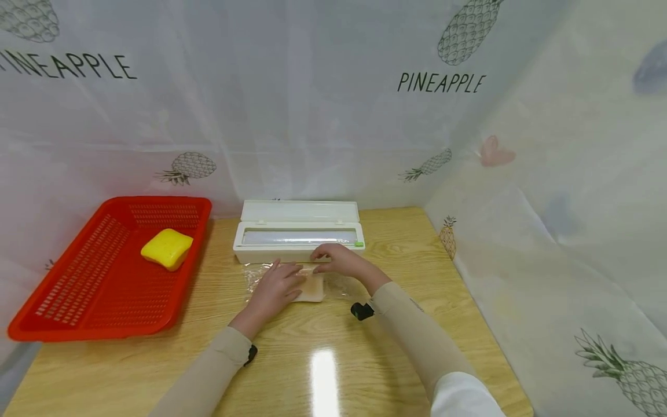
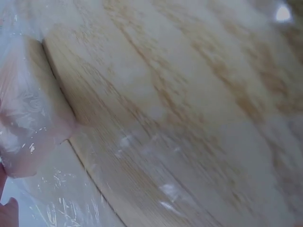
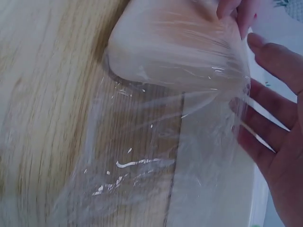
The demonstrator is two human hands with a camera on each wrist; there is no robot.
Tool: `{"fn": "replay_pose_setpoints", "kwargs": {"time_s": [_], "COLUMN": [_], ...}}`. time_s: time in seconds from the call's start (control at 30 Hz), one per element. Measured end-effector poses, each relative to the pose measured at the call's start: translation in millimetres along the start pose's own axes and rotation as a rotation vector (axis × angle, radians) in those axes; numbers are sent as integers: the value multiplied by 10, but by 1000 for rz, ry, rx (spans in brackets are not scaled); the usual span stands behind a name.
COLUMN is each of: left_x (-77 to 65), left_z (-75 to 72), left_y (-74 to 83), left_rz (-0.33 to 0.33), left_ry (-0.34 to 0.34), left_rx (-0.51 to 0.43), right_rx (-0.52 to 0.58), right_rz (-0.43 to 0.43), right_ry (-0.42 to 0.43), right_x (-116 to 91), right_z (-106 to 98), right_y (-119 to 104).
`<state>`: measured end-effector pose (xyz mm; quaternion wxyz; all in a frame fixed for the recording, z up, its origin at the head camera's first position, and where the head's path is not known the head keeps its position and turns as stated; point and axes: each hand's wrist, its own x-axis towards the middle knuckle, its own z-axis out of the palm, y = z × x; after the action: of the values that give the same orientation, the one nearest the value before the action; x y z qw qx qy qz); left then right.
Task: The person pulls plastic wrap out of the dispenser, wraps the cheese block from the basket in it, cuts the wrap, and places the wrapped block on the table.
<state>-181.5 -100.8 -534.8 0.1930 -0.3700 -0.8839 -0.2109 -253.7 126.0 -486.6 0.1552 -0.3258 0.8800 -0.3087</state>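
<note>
A pale, squarish slab with rounded corners point(image 1: 311, 288) lies on the table under clear cling film point(image 3: 137, 163). Its exact kind is not plain to see. My left hand point(image 1: 276, 288) rests over the slab's left part, fingers spread on the film. Left fingertips point(image 3: 232, 12) touch the film at the slab's edge in the right wrist view. My right hand point(image 1: 341, 262) is at the front of the white cling film dispenser point(image 1: 302, 255). Its fingers point(image 3: 272, 104) reach behind the film's edge, with the thumb apart from them. The left wrist view shows the film-covered slab point(image 2: 35, 113) close up.
The dispenser's lid point(image 1: 299, 211) is raised, showing the film roll point(image 1: 299, 237) and a green slider point(image 1: 359, 244). A red plastic basket point(image 1: 112, 333) stands on the left, with a yellow sponge point(image 1: 168, 248) inside. Pineapple-print sheeting point(image 1: 312, 116) walls the wooden table point(image 1: 292, 370).
</note>
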Motion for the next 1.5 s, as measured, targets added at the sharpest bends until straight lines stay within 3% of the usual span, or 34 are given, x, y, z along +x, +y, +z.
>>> {"fn": "replay_pose_setpoints", "kwargs": {"time_s": [0.17,0.27,0.47,0.6,0.67,0.77,0.93,1.03,1.13,1.2,1.33,1.43,1.5], "left_x": [-2,-8,-54,-88,-114,-179,-295,-346,-399,-427,-480,-506,-517], "left_z": [-22,-31,-127,-207,-230,-253,-292,-298,-270,-240,-210,-223,-230], "left_y": [53,83,180,264,301,357,438,449,434,428,425,420,415], "left_rz": [-48,-43,-2,-44,-105,-257,-617,-771,-856,-908,-1008,-1066,-1087], "left_ry": [-22,5,182,286,306,312,293,266,227,238,312,369,402], "left_rx": [-30,-34,-71,-133,-166,-228,-546,-762,-922,-976,-994,-994,-995], "right_rx": [83,132,179,238,268,323,473,545,594,646,755,799,813], "right_rz": [16,21,13,12,8,-3,-8,-4,10,24,50,73,105], "right_ry": [-55,-65,25,141,163,169,249,285,287,283,289,314,318], "right_x": [61,64,-35,-147,-202,-292,-407,-429,-419,-414,-497,-557,-575], "right_z": [26,45,77,95,117,176,333,453,583,647,630,691,800], "right_y": [2,6,-47,-85,-99,-126,-172,-210,-246,-278,-468,-443,-313]}}
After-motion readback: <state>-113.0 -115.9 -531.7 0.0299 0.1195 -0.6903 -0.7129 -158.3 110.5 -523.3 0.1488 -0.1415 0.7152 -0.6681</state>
